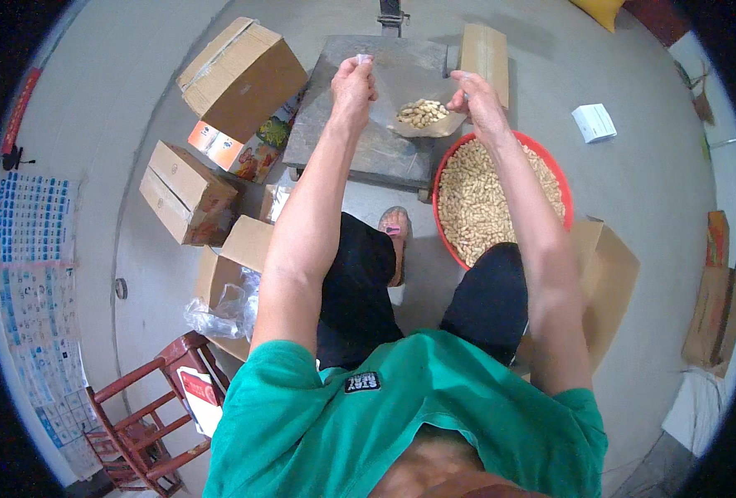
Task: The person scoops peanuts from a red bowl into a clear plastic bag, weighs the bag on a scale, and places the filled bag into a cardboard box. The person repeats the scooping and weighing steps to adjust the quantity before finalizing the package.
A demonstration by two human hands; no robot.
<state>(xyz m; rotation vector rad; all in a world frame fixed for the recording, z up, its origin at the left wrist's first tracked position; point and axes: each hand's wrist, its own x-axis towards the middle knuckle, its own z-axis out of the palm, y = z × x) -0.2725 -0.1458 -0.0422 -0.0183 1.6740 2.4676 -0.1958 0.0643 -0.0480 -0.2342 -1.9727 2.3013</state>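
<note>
Between my two hands hangs a clear plastic bag (397, 83) with some unshelled peanuts (422, 113) gathered at its bottom right. My left hand (353, 90) is closed on one upper corner of the bag. The opposite upper corner is pinched in my right hand (477, 98). Behind and below the bag is a dark metal platform scale (326, 124), its post (391, 15) rising at the far side. Beneath my right forearm stands a round red basin (565, 195) full of unshelled peanuts (484, 199).
Cardboard boxes stand at left, one large box (248, 83) atop a printed carton (264, 141). An open box (210, 278) with plastic bags (233, 309) sits near a red-brown chair (148, 415). Another open box (609, 274) is by my right arm; a white box (594, 123) lies farther right.
</note>
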